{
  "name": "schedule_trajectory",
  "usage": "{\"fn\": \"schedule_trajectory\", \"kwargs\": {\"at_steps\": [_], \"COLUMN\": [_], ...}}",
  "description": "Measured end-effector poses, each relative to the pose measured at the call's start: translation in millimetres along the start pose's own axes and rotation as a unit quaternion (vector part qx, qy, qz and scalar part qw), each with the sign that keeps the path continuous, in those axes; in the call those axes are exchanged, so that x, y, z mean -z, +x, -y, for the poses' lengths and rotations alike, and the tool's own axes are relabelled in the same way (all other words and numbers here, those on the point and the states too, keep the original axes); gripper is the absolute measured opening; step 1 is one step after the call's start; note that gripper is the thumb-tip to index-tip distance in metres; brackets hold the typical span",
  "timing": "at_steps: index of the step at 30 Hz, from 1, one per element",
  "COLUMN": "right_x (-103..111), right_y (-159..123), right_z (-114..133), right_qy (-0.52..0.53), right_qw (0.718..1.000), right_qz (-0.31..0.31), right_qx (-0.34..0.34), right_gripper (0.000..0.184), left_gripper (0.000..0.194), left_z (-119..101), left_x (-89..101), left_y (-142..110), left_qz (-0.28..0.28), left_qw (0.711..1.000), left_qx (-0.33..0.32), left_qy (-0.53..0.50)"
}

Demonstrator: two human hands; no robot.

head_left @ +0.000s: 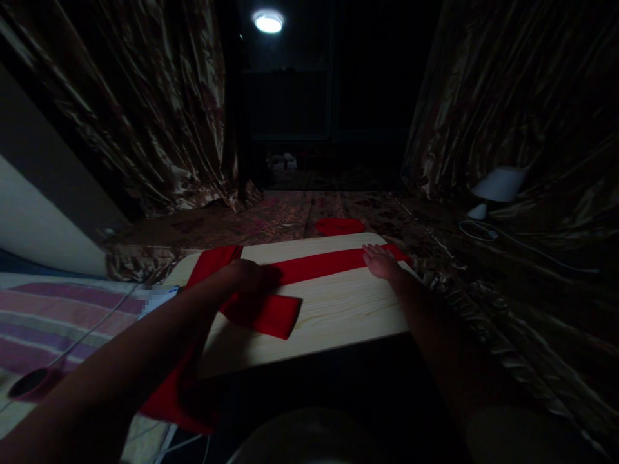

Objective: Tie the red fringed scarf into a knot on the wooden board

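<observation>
A long red strip of cloth [314, 269] lies across a pale wooden board [338, 309], folded at the left, with one end turned toward me. More of the red cloth hangs over the board's left edge. My left hand [245, 275] is closed, rounded like a fist, on the cloth near the fold; its fingertips are in shadow. Over by the board's right edge, my right hand [380, 261] rests on the strip's far end, fingers stretched out and flat.
A red cloth bundle [340, 225] sits just behind the board. On the right ledge stands a white lamp [500, 183] with a looping cord. Striped bedding [68, 309] lies at the left, a dark round object [31, 383] on it. Patterned curtains [159, 116] hang behind.
</observation>
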State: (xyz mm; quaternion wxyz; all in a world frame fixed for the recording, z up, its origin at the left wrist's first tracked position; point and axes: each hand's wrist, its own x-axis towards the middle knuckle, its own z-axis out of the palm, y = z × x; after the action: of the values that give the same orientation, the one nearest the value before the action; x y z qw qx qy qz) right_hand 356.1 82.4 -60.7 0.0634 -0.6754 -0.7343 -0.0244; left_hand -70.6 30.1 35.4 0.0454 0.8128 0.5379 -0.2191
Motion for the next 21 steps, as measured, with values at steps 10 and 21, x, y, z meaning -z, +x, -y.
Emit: {"fn": "schedule_trajectory", "kwargs": {"at_steps": [10,21], "right_x": [53.2,73.3], "right_y": [-36.3,-123.9], "right_z": [94.9,238.8], "right_qy": [0.084,0.160], "right_qw": [0.986,0.971], "right_qz": [-0.080,0.093], "right_qx": [0.122,0.152], "right_gripper": [0.040,0.045], "left_gripper": [0.033,0.016], "left_z": [17.8,-44.8], "left_x": [14.3,-77.6], "left_y": [-26.8,-112.7], "left_qz": [-0.097,-0.275], "left_qw": [0.995,0.916], "left_qx": [0.024,0.216], "left_qy": [-0.003,-0.196]}}
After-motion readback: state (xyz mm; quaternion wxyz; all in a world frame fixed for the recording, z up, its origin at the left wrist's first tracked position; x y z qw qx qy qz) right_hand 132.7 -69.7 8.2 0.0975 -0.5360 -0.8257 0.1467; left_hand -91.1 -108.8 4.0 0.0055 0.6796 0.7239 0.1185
